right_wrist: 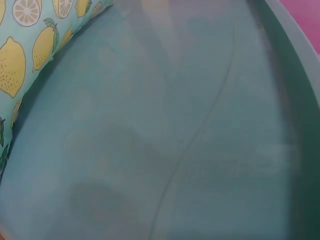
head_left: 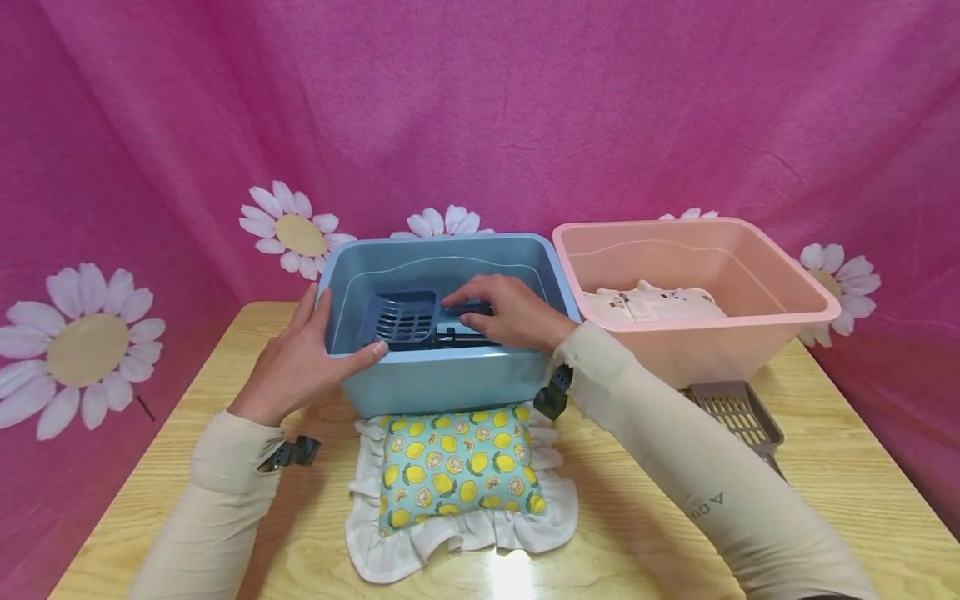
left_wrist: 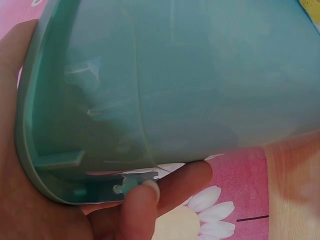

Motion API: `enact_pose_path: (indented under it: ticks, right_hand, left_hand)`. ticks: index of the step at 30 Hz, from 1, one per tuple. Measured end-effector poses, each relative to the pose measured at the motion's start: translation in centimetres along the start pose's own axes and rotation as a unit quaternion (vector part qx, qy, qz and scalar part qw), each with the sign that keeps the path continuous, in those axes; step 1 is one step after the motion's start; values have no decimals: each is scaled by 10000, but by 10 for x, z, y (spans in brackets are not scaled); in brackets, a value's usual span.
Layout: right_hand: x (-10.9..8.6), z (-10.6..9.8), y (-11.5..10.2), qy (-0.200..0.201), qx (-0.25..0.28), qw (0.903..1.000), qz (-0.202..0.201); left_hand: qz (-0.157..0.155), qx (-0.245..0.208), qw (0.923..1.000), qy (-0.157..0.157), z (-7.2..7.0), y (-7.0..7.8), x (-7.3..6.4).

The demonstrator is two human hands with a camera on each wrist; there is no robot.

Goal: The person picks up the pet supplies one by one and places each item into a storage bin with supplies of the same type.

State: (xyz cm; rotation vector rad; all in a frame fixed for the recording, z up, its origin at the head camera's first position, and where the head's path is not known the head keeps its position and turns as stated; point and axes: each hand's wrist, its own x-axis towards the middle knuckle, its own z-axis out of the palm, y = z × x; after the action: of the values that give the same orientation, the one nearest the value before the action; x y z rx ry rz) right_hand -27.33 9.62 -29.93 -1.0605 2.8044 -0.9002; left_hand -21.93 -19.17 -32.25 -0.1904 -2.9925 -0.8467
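Observation:
A blue litter box [head_left: 450, 375] stands on the table, with a dark blue slotted litter scoop [head_left: 403, 323] inside. My left hand [head_left: 296, 367] grips the box's left rim; in the left wrist view its fingertips [left_wrist: 140, 210] curl under the rim. Reaching over the front edge, my right hand [head_left: 517, 312] holds the scoop's dark handle between thumb and fingers. Beneath that hand, a dark slim object in the box is partly hidden. The right wrist view shows only the box's outer wall [right_wrist: 150, 125] and part of a lemon-print pillow [right_wrist: 30, 55], not the fingers.
The frilled lemon pillow [head_left: 465, 467] lies before the blue box. To the right stands a pink litter box [head_left: 705, 333] holding a pale printed cloth item [head_left: 652, 304]. A grey-brown scoop [head_left: 738, 412] lies in front of it, partly behind my right sleeve. A pink curtain hangs behind.

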Motion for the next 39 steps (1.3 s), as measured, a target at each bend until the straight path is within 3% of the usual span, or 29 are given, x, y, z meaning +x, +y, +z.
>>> enact_pose_path:
  ticks: [10, 26, 39]
  right_hand:
    - [0, 1, 1, -240, 53, 9996, 143]
    - [1, -1, 4, -694, 327, 9941, 772]
    - [2, -1, 4, -715, 216, 9963, 430]
  left_hand:
    - [72, 14, 10000, 56, 1, -2, 0]
    - [113, 31, 9999, 109, 1, -1, 1]
    - [142, -17, 9998, 137, 0, -2, 0]
